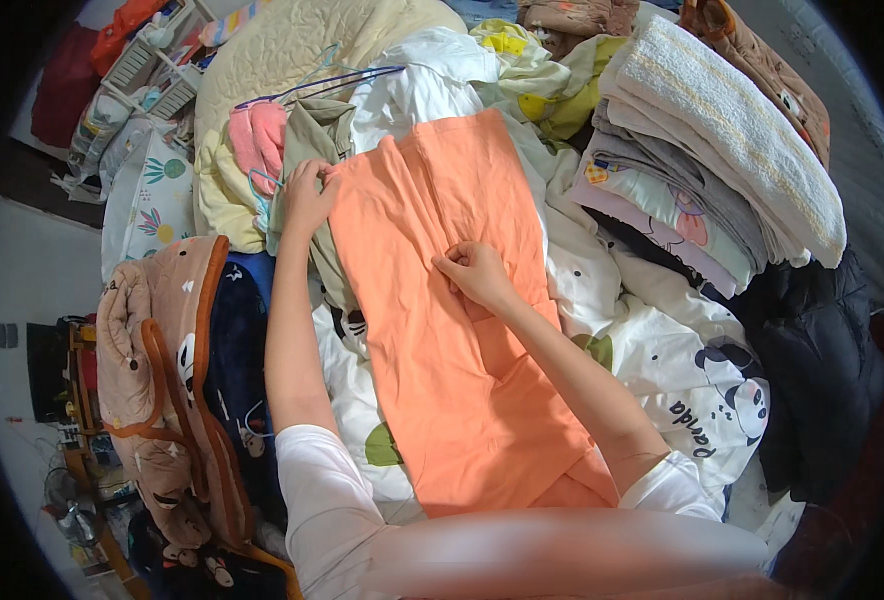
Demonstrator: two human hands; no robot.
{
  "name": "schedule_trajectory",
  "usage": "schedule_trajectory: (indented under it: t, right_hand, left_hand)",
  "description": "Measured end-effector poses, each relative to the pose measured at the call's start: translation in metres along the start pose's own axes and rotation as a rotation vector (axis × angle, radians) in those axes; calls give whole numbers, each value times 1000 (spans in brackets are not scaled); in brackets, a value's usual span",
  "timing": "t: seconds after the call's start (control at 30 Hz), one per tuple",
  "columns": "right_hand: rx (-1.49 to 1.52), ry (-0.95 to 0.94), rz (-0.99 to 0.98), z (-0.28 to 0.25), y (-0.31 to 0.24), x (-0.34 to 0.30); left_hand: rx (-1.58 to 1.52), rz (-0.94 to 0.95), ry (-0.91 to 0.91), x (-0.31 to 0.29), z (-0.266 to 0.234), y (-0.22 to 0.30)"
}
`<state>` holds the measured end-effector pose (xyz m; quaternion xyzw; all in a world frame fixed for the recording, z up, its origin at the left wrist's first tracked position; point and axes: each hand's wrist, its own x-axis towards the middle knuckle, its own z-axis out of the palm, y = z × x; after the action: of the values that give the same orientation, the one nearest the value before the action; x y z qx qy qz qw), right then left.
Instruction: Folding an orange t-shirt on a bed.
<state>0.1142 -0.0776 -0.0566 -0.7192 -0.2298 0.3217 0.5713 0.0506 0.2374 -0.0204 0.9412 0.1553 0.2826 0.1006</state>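
An orange garment (462, 390) lies lengthwise in front of me, flattened and creased, with folded layers at its near end. I cannot tell what kind of garment it is. At its far left corner, my left hand (309, 195) is closed on the edge, fingertips curled over the cloth. My right hand (475, 273) pinches the fabric near the middle, where lengthwise wrinkles run toward the far edge. Just past the left hand are a pink cloth (257, 140) and an olive-grey garment (322, 130). A dark blue hanger (362, 75) lies beyond the far edge.
Folded towels and clothes (722, 130) are stacked at the right, above a black puffy jacket (812, 350). White panda-print fabric (652, 350) lies under the orange garment. Brown fleece clothing (162, 350) is piled at the left. A white basket (157, 65) stands far left.
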Motion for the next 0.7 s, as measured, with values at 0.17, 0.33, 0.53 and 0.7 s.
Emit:
schedule_trajectory:
  t: [0.17, 0.33, 0.53, 0.7]
  right_hand:
    - [-4, 6, 7, 0, -1, -1]
    - [22, -5, 14, -2, -1, -1]
    - [55, -16, 29, -3, 1, -2]
    - [81, -11, 23, 3, -8, -6]
  left_hand:
    - [-453, -144, -122, 7, 1, -7]
    - [-639, -239, -170, 13, 7, -13]
    - [-665, -345, -132, 18, 12, -34]
    - [-485, -346, -206, 22, -4, -53]
